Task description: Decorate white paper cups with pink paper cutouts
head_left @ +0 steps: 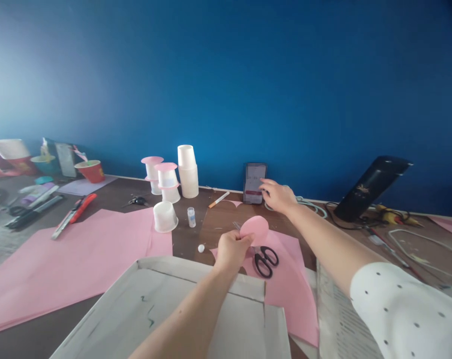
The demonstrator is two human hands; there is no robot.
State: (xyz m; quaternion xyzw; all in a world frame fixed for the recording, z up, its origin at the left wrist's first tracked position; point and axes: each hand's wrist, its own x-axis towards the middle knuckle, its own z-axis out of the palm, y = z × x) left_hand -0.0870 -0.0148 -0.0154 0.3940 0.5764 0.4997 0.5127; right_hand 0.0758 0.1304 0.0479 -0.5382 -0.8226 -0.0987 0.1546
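My left hand point(232, 249) pinches a round pink paper disc point(255, 228) by its lower left edge. Just below the disc lie black-handled scissors point(264, 263) on a pink paper sheet point(291, 294), their blades partly covered by the disc and my fingers. My right hand point(279, 195) reaches forward with its fingers stretched toward a phone point(253, 185) propped against the wall. The fingertips are at the right edge of its lit screen; whether they touch it I cannot tell. Nothing shows in that hand.
White paper cups point(188, 172) are stacked near the wall, beside cups with pink discs point(167, 174). A small glue bottle point(191, 217) and white cap point(201, 248) stand nearby. A white cardboard tray point(166, 304) fills the front. A black flask point(371, 187) leans at right; a red cutter point(82, 208) lies left.
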